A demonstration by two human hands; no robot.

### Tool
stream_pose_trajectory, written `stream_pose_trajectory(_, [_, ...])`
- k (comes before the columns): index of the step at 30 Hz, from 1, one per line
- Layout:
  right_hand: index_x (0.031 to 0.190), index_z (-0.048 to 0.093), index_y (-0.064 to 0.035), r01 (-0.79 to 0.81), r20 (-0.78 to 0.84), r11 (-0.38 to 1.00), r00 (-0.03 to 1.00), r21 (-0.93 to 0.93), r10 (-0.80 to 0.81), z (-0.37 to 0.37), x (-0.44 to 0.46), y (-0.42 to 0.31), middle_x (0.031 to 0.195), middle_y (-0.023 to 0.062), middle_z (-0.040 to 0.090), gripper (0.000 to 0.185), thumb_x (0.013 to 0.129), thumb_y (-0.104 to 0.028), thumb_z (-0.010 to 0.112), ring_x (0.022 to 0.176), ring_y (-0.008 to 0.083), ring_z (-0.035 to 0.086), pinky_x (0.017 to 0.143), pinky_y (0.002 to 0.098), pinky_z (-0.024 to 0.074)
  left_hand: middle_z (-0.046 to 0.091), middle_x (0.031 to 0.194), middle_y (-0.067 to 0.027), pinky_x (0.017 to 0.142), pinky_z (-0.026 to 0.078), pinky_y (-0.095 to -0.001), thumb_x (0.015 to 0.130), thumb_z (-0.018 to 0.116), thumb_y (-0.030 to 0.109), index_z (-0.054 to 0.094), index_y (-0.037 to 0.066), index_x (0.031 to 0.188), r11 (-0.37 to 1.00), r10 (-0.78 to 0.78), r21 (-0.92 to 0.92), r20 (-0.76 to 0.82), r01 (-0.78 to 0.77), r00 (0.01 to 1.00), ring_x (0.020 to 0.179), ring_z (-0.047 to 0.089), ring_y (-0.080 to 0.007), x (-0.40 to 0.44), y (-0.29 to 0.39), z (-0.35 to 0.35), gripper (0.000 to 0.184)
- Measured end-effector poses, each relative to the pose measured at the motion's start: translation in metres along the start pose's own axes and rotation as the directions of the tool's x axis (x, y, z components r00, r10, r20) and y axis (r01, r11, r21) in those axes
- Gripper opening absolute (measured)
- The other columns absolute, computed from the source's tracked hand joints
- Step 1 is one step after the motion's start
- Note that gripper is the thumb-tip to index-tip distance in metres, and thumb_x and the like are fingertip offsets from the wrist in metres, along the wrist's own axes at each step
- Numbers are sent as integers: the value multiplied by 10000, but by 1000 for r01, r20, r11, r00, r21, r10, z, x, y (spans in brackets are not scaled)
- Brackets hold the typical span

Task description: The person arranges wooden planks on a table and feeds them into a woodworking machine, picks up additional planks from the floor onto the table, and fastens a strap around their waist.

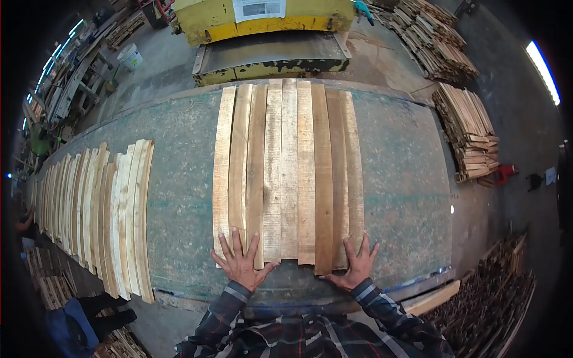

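Several wooden boards point(289, 161) lie side by side, lengthwise away from me, on a worn green table point(179, 167). Their near ends are uneven. My left hand point(242, 267) rests with spread fingers on the near ends of the boards at the left of the row. At the right end, my right hand point(358, 265) is also spread, its fingers and thumb at the near ends of the outermost boards. Neither hand grips anything. The far ends of the boards point toward a yellow machine point(262, 30).
Another row of paler boards point(101, 203) lies at the table's left. Beyond the right edge stands a stack of boards point(467, 128), with a larger pile point(433, 39) behind. A white bucket point(129, 56) is on the floor. A person in blue point(74, 325) is at lower left.
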State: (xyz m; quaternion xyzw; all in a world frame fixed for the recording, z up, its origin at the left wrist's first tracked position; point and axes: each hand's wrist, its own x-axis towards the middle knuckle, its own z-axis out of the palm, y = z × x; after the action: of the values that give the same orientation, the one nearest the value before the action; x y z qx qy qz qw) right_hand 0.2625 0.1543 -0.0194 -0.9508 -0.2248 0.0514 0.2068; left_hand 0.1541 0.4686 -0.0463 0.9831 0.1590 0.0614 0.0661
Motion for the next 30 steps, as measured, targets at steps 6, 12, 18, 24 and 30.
stream_pose_trajectory(6, [1571, 399, -202, 56, -42, 989, 997, -139, -62, 9, 147, 13, 1576, 410, 203, 1271, 534, -814, 806, 1518, 533, 137, 1142, 770, -42, 138, 1712, -167, 1053, 59, -857, 696, 677, 856, 445, 336, 1554, 999, -47, 9, -71, 48, 996, 1554, 11, -497, 135, -19, 20, 1030])
stream_pose_trajectory(12, [1554, 459, -216, 35, -59, 976, 997, -216, -49, -14, 395, -8, 1646, 338, 166, 1159, 621, -856, 714, 1554, 469, 107, 1209, 669, -62, 166, 1707, -145, 1096, 61, -841, 766, 571, 871, 396, 366, 1573, 989, -145, -11, 35, 145, 989, 1554, 62, -489, 376, -49, 3, 968])
stream_pose_trajectory(18, [1546, 468, -300, 135, -209, 951, 958, -277, -197, 8, 560, -6, 1679, 209, 222, 816, 879, -768, 520, 1557, 430, 152, 1208, 692, -24, 231, 1700, -70, 1118, 63, -827, 986, 382, 712, 367, 426, 1572, 986, -134, 91, -73, 141, 988, 1567, 127, -416, 533, -87, 37, 652])
stream_pose_trajectory(24, [1558, 434, -334, 206, -202, 916, 936, -343, -287, 26, 601, -2, 1688, 124, 245, 723, 955, -733, 446, 1560, 392, 175, 1201, 721, 25, 217, 1704, -62, 1129, 37, -819, 1014, 335, 695, 314, 458, 1583, 991, -108, 77, -70, 113, 992, 1569, 123, -401, 564, -100, 36, 616])
stream_pose_trajectory(30, [1596, 362, -222, -44, -294, 909, 952, -414, -87, 27, 584, -52, 1678, 246, 181, 679, 1027, -589, 418, 1585, 380, 68, 1196, 703, -60, 150, 1719, -77, 1142, 22, -804, 1023, 386, 655, 260, 377, 1618, 989, -41, 128, -235, 73, 971, 1572, 111, -396, 559, -96, 31, 669])
